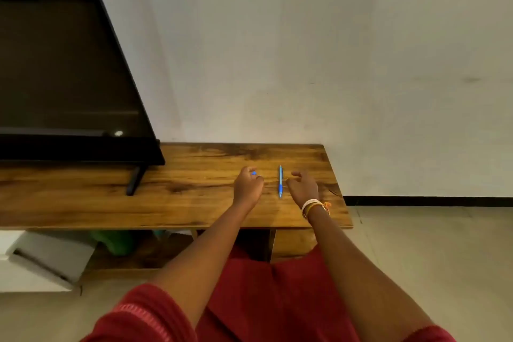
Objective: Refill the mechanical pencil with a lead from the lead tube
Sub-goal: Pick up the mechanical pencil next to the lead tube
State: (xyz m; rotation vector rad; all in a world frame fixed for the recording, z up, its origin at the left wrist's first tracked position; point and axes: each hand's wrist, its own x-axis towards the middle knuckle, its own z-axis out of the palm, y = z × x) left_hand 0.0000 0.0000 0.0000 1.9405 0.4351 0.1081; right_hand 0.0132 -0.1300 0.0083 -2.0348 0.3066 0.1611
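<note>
A blue mechanical pencil (280,181) lies lengthwise on the wooden table (194,191), between my two hands. My left hand (248,186) rests to its left with the fingers curled around a small blue object (253,173), probably the lead tube; only its blue tip shows. My right hand (303,187), with bracelets at the wrist, hovers just right of the pencil. Its fingers are apart and hold nothing, and it does not touch the pencil.
A large black TV (69,78) stands on the table's left part, its foot (135,180) reaching toward the front. The table's right edge lies just past my right hand. A shelf below holds a green object (116,241).
</note>
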